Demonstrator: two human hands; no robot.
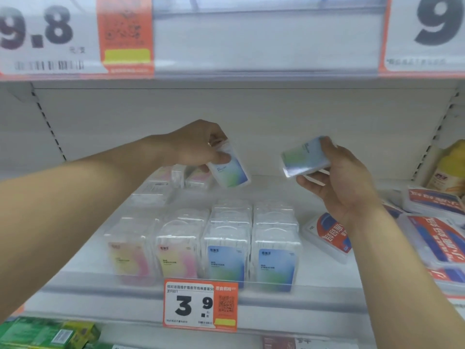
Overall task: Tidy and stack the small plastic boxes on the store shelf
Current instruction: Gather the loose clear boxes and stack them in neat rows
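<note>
My left hand (pixel 195 144) grips a small clear plastic box with a blue-green label (pixel 231 171), tilted, above the back of the shelf. My right hand (pixel 337 177) holds a second blue-green box (pixel 304 157) lying nearly flat, with another thin box edge under it. Below, rows of the same small boxes stand on the white shelf (pixel 324 278): two pink-yellow rows (pixel 153 248) at the left and two blue rows (pixel 251 248) at the right. A few loose pink boxes (pixel 176 178) lie behind them under my left hand.
Flat boxes with red and blue labels (pixel 329 234) lie at the right, some piled (pixel 432 222). A yellow bottle (pixel 450 170) stands at the far right. A 3.9 price tag (pixel 200 304) hangs on the shelf's front rail. The upper shelf rail (pixel 266 39) is close overhead.
</note>
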